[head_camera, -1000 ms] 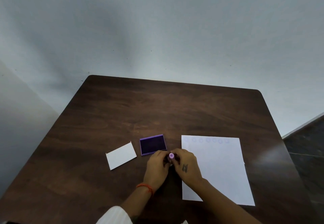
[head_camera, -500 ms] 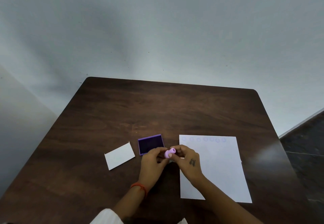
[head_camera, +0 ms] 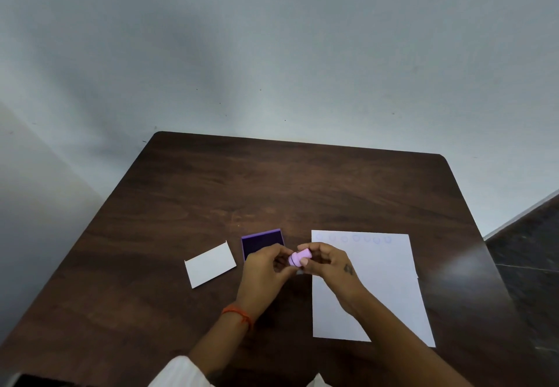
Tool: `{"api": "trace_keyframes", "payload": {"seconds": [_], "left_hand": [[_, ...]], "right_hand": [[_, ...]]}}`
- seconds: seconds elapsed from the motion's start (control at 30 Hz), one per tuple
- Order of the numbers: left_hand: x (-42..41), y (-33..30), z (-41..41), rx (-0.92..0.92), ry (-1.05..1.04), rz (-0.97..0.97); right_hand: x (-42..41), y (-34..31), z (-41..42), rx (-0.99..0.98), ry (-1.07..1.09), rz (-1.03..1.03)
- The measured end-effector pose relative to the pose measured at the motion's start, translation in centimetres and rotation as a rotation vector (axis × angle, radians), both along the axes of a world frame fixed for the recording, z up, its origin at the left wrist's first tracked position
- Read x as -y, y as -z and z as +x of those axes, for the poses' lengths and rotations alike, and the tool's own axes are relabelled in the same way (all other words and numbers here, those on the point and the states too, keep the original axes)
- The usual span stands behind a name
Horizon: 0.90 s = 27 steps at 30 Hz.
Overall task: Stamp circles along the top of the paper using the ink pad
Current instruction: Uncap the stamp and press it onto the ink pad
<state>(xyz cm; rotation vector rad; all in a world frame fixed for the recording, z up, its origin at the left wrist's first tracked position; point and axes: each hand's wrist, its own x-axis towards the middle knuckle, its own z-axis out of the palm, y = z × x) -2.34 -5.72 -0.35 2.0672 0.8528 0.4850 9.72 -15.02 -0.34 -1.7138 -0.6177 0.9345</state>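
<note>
A small lilac stamp lies tilted on its side between my two hands, just above the table. My left hand and my right hand both pinch it with their fingertips. Behind my left hand sits the open purple ink pad, partly hidden by my fingers. To the right lies the white paper, with a row of several faint circles along its top edge. My right forearm crosses the paper's lower left part.
A small white card lies left of the ink pad. The dark wooden table ends at a grey wall behind, and a dark floor shows past its right edge.
Both hands lifted the stamp a little off the table and turned it on its side. The camera view shifted slightly.
</note>
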Motion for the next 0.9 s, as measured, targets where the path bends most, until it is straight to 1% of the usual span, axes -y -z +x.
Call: {"api": "trace_keyframes", "payload": {"seconds": [0.23, 0.3, 0.4, 0.43, 0.53, 0.73, 0.9], "left_hand": [[0.1, -0.4, 0.3, -0.023, 0.008, 0.051], [0.1, -0.5, 0.2, -0.012, 0.004, 0.052], [-0.1, -0.4, 0.1, 0.003, 0.000, 0.033], [-0.1, -0.3, 0.0, -0.003, -0.002, 0.020], [-0.1, 0.1, -0.2, -0.029, 0.006, -0.023], [-0.1, 1.7, -0.6, -0.122, 0.055, -0.081], [0.1, 3.3, -0.7, -0.202, 0.092, -0.073]], "right_hand": [[-0.3, -0.3, 0.2, -0.029, 0.046, -0.040], [-0.2, -0.4, 0.5, -0.154, 0.088, -0.049], [0.1, -0.7, 1.0, -0.470, 0.161, 0.024], [0.2, -0.8, 1.1, -0.547, 0.186, 0.043], [0.6, -0.8, 1.4, -0.714, 0.238, 0.079], [0.9, -0.6, 1.6, -0.916, 0.305, 0.096], [1.1, -0.5, 1.6, -0.970, 0.312, 0.113]]}}
